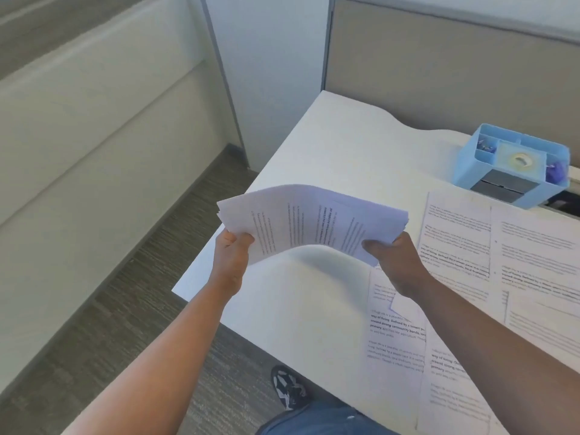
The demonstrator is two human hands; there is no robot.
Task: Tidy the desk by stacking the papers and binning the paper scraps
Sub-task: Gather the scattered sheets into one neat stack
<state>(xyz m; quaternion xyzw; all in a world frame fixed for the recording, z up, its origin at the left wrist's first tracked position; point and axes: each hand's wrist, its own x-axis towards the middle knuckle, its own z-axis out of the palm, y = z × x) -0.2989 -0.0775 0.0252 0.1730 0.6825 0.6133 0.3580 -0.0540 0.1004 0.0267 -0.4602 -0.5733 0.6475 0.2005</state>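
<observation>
A stack of printed papers [310, 221] hangs in the air over the left part of the white desk [314, 146], bowed upward in the middle. My left hand [230, 259] grips its left end with the thumb on top. My right hand [397, 262] grips its right end the same way. Several more printed sheets [508, 246] lie flat and overlapping on the desk to the right, and others [398, 337] lie under my right forearm near the front edge. I see no paper scraps and no bin in this view.
A blue desk organiser [514, 164] with a tape roll and clips stands at the back right. Grey partition walls close off the desk's back and left. Carpeted floor lies to the left, and my shoe [288, 387] shows below the desk's front edge.
</observation>
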